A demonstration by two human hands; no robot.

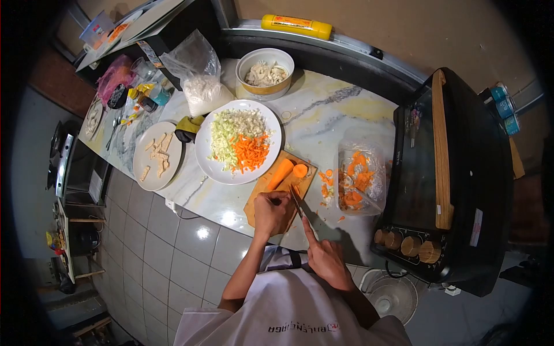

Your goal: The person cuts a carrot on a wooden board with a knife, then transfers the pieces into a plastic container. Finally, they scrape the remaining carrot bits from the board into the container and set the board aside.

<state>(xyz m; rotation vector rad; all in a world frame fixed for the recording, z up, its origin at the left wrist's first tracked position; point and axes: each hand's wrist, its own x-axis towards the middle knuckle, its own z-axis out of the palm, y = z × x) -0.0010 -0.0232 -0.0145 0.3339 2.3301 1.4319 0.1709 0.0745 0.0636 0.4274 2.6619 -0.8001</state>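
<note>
My right hand (pixel 330 260) grips a knife (pixel 302 211), its index finger stretched along the top of it. The blade slants over the wooden cutting board (pixel 252 203), close to my left hand (pixel 271 212). That hand rests on the board with its fingers curled together; what they hold is hidden, though a bit of orange shows by the blade. Just beyond lie a thick carrot piece (pixel 280 174) and a short carrot chunk (pixel 300 170). Past the board, a white plate (pixel 203 151) carries separate heaps of diced carrot, pale green and whitish chopped vegetables.
On the right, a plastic container (pixel 376 200) holds carrot peelings, with scraps beside it, before a black oven (pixel 461 173). Leftward lies a plate (pixel 143 173) with pale strips. Behind stand a white bowl (pixel 264 90) and a bag of white powder (pixel 203 95).
</note>
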